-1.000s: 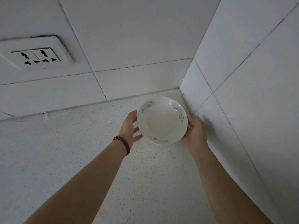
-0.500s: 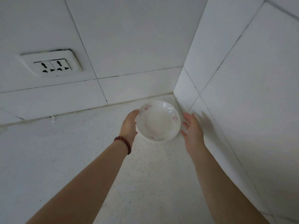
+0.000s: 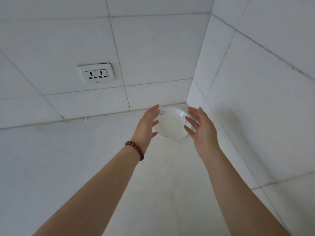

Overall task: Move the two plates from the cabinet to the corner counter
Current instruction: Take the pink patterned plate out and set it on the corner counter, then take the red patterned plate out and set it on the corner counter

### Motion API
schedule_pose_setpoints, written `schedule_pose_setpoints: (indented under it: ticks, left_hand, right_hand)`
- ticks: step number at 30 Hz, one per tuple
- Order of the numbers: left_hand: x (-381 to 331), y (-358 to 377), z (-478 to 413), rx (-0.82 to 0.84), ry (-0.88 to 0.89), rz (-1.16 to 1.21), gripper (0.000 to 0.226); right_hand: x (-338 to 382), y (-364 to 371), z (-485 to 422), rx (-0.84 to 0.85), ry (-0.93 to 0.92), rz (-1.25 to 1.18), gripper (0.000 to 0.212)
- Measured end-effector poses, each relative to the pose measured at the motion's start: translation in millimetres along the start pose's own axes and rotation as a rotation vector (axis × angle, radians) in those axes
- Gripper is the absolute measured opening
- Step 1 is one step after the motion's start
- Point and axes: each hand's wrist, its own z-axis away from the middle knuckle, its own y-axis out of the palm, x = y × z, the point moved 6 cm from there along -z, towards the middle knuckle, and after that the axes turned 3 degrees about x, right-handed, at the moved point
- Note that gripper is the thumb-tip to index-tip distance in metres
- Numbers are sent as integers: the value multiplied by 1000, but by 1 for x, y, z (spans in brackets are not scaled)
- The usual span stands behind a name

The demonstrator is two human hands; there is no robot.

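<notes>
Overhead, the head view looked down on a pale speckled counter [image 3: 105, 167] that ran into a corner formed by two white tiled walls [image 3: 153, 48]. A white plate [image 3: 172, 125] with small pink floral marks on its rim sat on the counter deep in that corner, close to both walls. Whether a second plate lay beneath it could not be told.

The left hand [image 3: 147, 124] was positioned at the plate's left edge, fingers spread and empty, and overlapped that edge from the camera's position. The right hand [image 3: 202, 129] was positioned at the plate's right edge, palm turned inward, fingers likewise spread and empty; its fingertips covered part of the rim. Contact between either hand and the plate could not be confirmed. A dark red bead bracelet [image 3: 135, 149] circled the left wrist.

A white double socket [image 3: 96, 73] was mounted on the rear wall, left of the corner and well apart from the plate. No legible writing or brand appeared on the socket or the plate.
</notes>
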Motion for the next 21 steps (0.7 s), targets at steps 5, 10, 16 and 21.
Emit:
schedule_pose_setpoints:
  ticks: [5,10,16,21]
  left_hand:
    - [-4,-4,29,-60,64,49,38]
    - [0,-28,65,-175,79,109,51]
    - [-1,-78,127,-310,148,145,49]
    - [0,-124,194,-413,202,184,48]
  right_hand:
    - [2,19,23,110,-10,21,27]
    - [-13,40,44,208,30,24,25]
    - [-26,85,90,364,20,91,25]
    - [-42,134,150,490,16,132,27]
